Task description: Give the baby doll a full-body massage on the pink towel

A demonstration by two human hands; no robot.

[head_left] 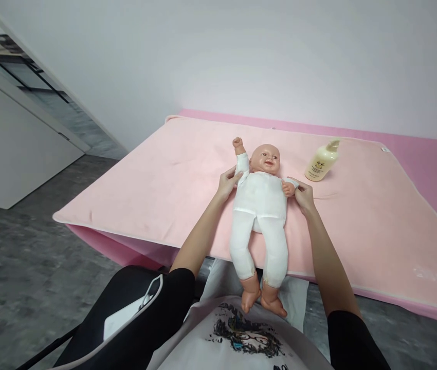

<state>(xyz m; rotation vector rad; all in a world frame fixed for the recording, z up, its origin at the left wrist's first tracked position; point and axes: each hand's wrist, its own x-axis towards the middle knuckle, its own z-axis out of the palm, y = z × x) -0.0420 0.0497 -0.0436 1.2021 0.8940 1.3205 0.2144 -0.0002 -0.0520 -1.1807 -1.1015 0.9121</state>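
A baby doll [260, 198] with a white cloth body lies face up on the pink blanket [157, 185], its feet hanging over the front edge towards me. My left hand [228, 183] has its fingers closed on the doll's upper arm at the left, and that arm points up beside the head. On the right, my right hand [303, 196] holds the doll's other arm near the elbow, which is bent with the small fist beside the chest. A pale yellow pump bottle [321, 163] stands on the blanket to the right of the doll's head.
The blanket covers a pink table [434, 164] set against a white wall [280, 61]. A white door [14, 139] and grey floor [21, 257] are at the left. A white device [124, 316] with a cable lies by my left sleeve.
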